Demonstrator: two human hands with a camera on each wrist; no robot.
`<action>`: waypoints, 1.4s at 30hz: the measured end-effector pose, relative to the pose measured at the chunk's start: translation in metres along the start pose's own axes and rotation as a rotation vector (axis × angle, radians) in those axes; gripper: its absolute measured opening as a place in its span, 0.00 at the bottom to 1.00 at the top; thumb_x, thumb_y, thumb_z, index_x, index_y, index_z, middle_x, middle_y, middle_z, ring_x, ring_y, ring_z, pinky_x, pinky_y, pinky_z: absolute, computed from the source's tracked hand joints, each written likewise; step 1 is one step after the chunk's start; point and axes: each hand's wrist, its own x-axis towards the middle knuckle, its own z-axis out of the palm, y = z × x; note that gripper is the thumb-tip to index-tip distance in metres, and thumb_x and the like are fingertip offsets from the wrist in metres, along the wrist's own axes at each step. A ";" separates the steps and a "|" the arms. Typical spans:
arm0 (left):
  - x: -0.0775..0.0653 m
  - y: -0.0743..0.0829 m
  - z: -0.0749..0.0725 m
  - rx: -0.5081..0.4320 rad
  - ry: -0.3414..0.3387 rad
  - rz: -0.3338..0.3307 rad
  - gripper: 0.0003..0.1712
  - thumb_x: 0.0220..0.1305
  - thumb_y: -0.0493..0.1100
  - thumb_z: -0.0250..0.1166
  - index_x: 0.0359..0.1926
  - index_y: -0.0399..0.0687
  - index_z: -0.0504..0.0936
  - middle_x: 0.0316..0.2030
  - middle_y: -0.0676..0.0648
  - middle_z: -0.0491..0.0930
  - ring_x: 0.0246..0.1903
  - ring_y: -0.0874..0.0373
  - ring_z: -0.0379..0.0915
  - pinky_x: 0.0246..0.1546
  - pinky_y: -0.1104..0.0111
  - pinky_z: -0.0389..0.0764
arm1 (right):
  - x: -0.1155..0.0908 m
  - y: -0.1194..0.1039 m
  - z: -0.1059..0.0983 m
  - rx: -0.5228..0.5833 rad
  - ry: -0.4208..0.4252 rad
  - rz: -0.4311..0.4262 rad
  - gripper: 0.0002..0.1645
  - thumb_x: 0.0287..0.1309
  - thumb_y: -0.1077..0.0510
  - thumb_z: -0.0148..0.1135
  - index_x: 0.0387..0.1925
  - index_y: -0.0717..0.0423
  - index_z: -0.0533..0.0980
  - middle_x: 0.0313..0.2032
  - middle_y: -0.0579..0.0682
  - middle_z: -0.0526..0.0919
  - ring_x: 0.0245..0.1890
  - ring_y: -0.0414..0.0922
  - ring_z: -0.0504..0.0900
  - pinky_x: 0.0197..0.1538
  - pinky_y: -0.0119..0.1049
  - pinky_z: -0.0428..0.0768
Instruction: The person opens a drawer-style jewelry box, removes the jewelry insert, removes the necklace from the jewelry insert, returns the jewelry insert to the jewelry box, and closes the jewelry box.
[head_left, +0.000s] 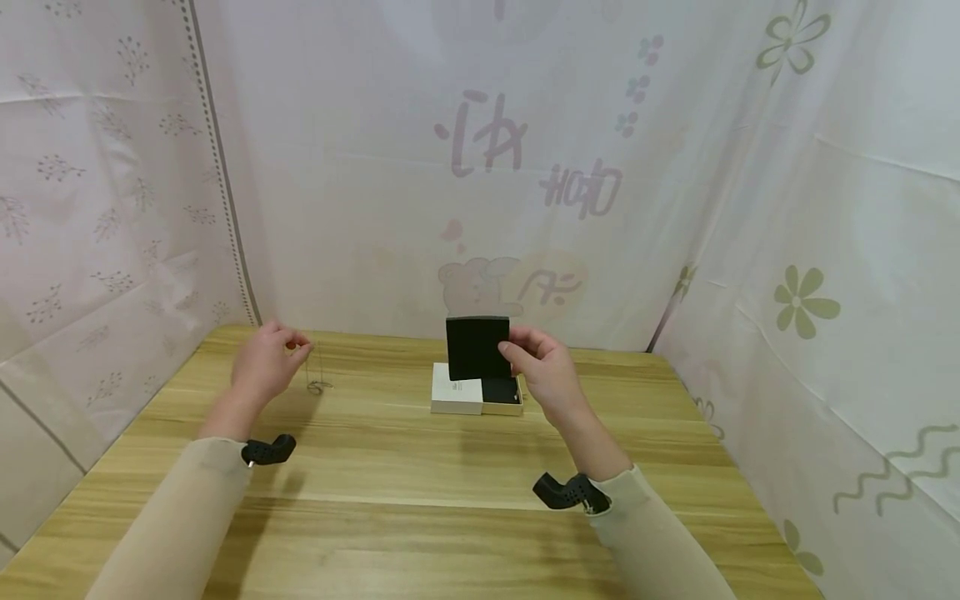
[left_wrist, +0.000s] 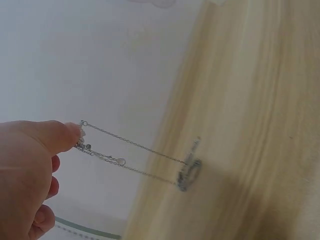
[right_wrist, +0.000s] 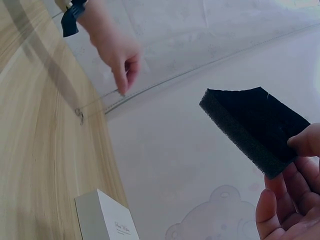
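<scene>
My left hand (head_left: 266, 362) pinches a thin silver necklace (left_wrist: 135, 146) between thumb and fingertips at the left of the table. The chain hangs down in two strands, with small clear beads near the pinch and a ring-shaped pendant (left_wrist: 190, 172) at its lower end. My right hand (head_left: 547, 371) holds a square black foam pad (head_left: 477, 348) by its right edge, thumb on the face and fingers behind. In the right wrist view the pad's rough foam side shows. Below the pad stands a white box (head_left: 456, 398), its tray (head_left: 512, 409) slid partly out to the right with black lining inside.
The wooden table (head_left: 390, 467) carries these things. A pale printed curtain (head_left: 337, 208) rises behind the table's back edge, with more patterned cloth at the left and right sides. Black wrist mounts (head_left: 570, 492) sit at both cuffs.
</scene>
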 end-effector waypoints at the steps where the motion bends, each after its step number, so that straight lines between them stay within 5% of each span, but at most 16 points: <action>1: 0.000 -0.003 0.003 0.002 -0.012 -0.003 0.14 0.79 0.48 0.68 0.48 0.43 0.92 0.46 0.39 0.80 0.39 0.42 0.80 0.32 0.55 0.78 | 0.000 0.000 0.000 0.000 0.001 0.002 0.12 0.76 0.61 0.67 0.53 0.66 0.82 0.38 0.40 0.84 0.36 0.42 0.78 0.42 0.31 0.83; 19: -0.006 -0.028 0.031 -0.053 -0.204 -0.038 0.14 0.78 0.46 0.69 0.49 0.40 0.93 0.45 0.38 0.82 0.44 0.43 0.79 0.44 0.48 0.82 | -0.001 -0.001 0.000 -0.010 0.003 0.014 0.13 0.76 0.61 0.67 0.54 0.66 0.82 0.39 0.40 0.83 0.37 0.42 0.78 0.42 0.30 0.83; 42: -0.017 -0.039 0.047 -0.016 -0.246 -0.057 0.12 0.77 0.44 0.69 0.41 0.42 0.94 0.41 0.39 0.84 0.43 0.44 0.79 0.46 0.45 0.83 | -0.001 0.001 -0.001 -0.023 -0.009 0.010 0.13 0.76 0.61 0.66 0.54 0.66 0.82 0.38 0.41 0.82 0.38 0.42 0.78 0.42 0.29 0.82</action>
